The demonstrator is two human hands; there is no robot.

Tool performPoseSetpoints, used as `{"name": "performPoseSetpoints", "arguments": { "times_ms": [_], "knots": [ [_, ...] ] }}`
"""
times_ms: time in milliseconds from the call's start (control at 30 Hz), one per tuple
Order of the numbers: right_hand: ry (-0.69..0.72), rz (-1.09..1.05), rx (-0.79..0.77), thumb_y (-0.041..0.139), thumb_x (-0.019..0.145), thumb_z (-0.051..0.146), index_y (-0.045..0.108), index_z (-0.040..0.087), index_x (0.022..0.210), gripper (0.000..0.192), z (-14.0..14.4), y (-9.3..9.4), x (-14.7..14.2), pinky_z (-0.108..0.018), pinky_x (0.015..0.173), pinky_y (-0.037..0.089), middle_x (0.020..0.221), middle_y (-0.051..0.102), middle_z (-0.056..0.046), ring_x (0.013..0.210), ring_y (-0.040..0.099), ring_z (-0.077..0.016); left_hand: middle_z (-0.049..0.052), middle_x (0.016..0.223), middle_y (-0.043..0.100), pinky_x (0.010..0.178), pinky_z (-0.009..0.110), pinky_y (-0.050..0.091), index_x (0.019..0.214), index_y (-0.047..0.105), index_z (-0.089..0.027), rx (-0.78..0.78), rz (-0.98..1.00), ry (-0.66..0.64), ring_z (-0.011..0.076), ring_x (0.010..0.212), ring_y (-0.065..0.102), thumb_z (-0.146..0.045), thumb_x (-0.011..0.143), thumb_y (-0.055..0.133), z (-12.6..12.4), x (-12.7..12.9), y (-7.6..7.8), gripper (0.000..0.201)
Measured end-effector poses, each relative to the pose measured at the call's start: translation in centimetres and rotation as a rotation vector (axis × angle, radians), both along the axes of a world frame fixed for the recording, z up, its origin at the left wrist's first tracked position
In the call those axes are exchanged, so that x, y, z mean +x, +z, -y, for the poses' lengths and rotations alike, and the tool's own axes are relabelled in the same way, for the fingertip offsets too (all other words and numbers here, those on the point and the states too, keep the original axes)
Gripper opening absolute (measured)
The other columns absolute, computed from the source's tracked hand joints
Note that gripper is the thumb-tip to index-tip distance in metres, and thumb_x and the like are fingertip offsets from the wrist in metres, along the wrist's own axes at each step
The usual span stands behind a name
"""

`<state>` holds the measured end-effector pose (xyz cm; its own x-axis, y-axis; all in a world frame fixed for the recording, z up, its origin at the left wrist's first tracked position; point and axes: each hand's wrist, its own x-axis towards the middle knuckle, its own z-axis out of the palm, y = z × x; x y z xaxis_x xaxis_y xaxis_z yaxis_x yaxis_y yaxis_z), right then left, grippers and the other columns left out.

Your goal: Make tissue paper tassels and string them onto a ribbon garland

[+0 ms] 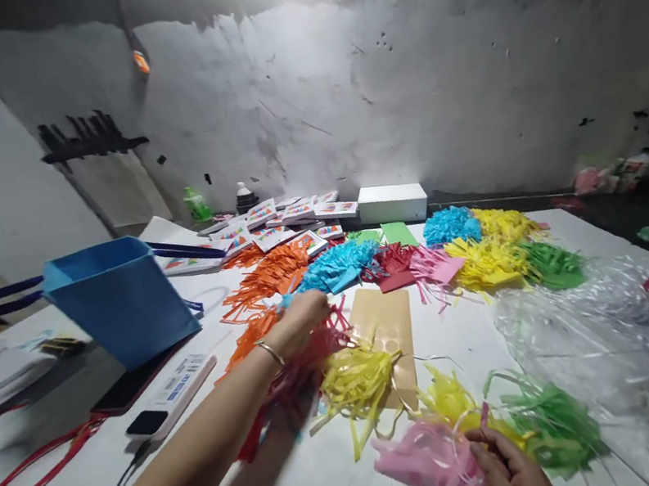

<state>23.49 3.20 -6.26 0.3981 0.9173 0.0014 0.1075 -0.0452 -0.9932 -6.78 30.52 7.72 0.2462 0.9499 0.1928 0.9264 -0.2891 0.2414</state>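
Note:
My left hand (pixel 306 312) reaches over the red tassels (pixel 296 368), its fingers curled and partly hidden, close to the orange tassels (pixel 273 272) and the blue tassel (pixel 344 263). Whatever it holds cannot be made out. At the lower right my right hand (pixel 511 465) pinches a pink paper tassel (pixel 433 465) near its top, where a white ribbon runs. Beside it lie a yellow tassel (pixel 446 397) and a green tassel (pixel 554 424). Another yellow tassel (pixel 360 378) lies partly over a tan card (pixel 378 317) with round marks.
Several printed white boxes (pixel 298 211) and a plain white box (pixel 393 203) stand along the wall. More yellow tassels (pixel 493 260) lie at the back. Clear plastic bags (pixel 603 346) fill the right side. A blue bin (pixel 123 301), phone (pixel 130 383) and white device (pixel 172 393) stand left.

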Motion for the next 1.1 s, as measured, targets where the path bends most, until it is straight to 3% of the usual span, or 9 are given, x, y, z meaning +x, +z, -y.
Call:
{"name": "performPoseSetpoints", "arguments": {
  "times_ms": [133,233,367,567,633,767,833,967,1100],
  "knots": [
    [0.014,-0.036,-0.047,0.066,0.074,0.069,0.074,0.017,0.094,0.056,0.4,1.3,0.5,-0.029,0.076,0.058,0.098,0.076,-0.012,0.089,0.074,-0.0262,0.011,0.093,0.068,0.08,0.039,0.05,0.086,0.066,-0.014,0.301,0.053,0.049,0.0248,0.088,0.064,-0.033,0.094,0.058,0.6,-1.1,3.6,0.022],
    [0.026,-0.033,-0.035,0.066,0.076,0.067,0.073,0.016,0.094,0.055,0.3,2.3,0.5,-0.031,0.075,0.058,0.094,0.076,-0.012,0.087,0.074,-0.0264,0.009,0.078,0.066,0.077,0.036,0.045,0.07,0.061,-0.019,0.465,0.131,0.011,0.0254,0.08,0.062,-0.038,0.088,0.063,2.4,-1.2,4.6,0.026],
    [0.008,0.031,0.0,0.063,0.081,0.061,0.073,0.017,0.093,0.047,0.4,2.9,0.1,-0.028,0.075,0.057,0.09,0.076,-0.01,0.082,0.073,-0.0237,0.001,0.067,0.059,0.075,0.031,0.042,0.069,0.059,-0.018,0.686,0.323,0.07,0.0194,0.07,0.054,-0.043,0.084,0.067,4.3,-2.7,5.9,0.031],
    [-0.072,0.067,0.002,0.06,0.082,0.063,0.073,0.018,0.095,0.048,0.6,3.2,-0.5,-0.026,0.077,0.056,0.099,0.075,-0.011,0.092,0.071,-0.0241,-0.003,0.07,0.049,0.067,0.028,0.04,0.084,0.054,-0.015,1.003,0.679,0.274,0.0148,0.066,0.044,-0.031,0.098,0.045,7.8,-5.4,9.2,0.022],
    [-0.064,0.03,0.028,0.06,0.081,0.064,0.073,0.018,0.092,0.049,0.4,3.9,-1.4,-0.026,0.078,0.056,0.098,0.075,-0.011,0.091,0.071,-0.0237,-0.004,0.066,0.052,0.062,0.026,0.041,0.078,0.057,-0.017,0.901,0.675,0.133,0.0136,0.06,0.047,-0.036,0.089,0.061,10.7,-3.6,8.3,0.023],
    [-0.011,-0.066,0.096,0.065,0.081,0.061,0.071,0.016,0.1,0.049,-0.6,6.5,-3.8,-0.021,0.061,0.051,0.074,0.066,-0.002,0.066,0.063,-0.0152,-0.001,0.06,0.062,0.055,0.025,0.046,0.064,0.062,-0.021,0.536,0.597,-0.263,0.015,0.054,0.057,-0.046,0.087,0.063,17.1,2.5,3.5,0.034],
    [0.06,-0.072,0.164,0.069,0.081,0.056,0.069,0.016,0.112,0.051,-1.2,8.2,-4.8,-0.019,0.055,0.045,0.061,0.051,0.005,0.054,0.051,-0.0107,0.002,0.062,0.063,0.056,0.026,0.046,0.066,0.061,-0.021,0.176,0.736,-0.398,0.0164,0.057,0.058,-0.046,0.09,0.061,19.6,4.8,1.1,0.035],
    [0.278,-0.099,0.287,0.066,0.086,0.049,0.071,0.018,0.1,0.033,-2.0,10.5,-5.9,-0.019,0.055,0.045,0.065,0.056,0.003,0.058,0.054,-0.0109,0.002,0.066,0.06,0.059,0.026,0.043,0.067,0.057,-0.02,-0.233,0.956,-0.416,0.0166,0.061,0.055,-0.05,0.087,0.065,22.0,6.1,-1.9,0.037],
    [0.293,-0.048,0.288,0.06,0.091,0.045,0.067,0.019,0.076,0.031,-1.8,10.0,-6.8,-0.02,0.062,0.049,0.071,0.064,-0.001,0.066,0.061,-0.0134,0.006,0.081,0.064,0.073,0.03,0.046,0.078,0.068,-0.021,-0.179,0.946,-0.303,0.0215,0.079,0.06,-0.044,0.089,0.063,22.7,5.5,-2.7,0.026]
  ]
}}
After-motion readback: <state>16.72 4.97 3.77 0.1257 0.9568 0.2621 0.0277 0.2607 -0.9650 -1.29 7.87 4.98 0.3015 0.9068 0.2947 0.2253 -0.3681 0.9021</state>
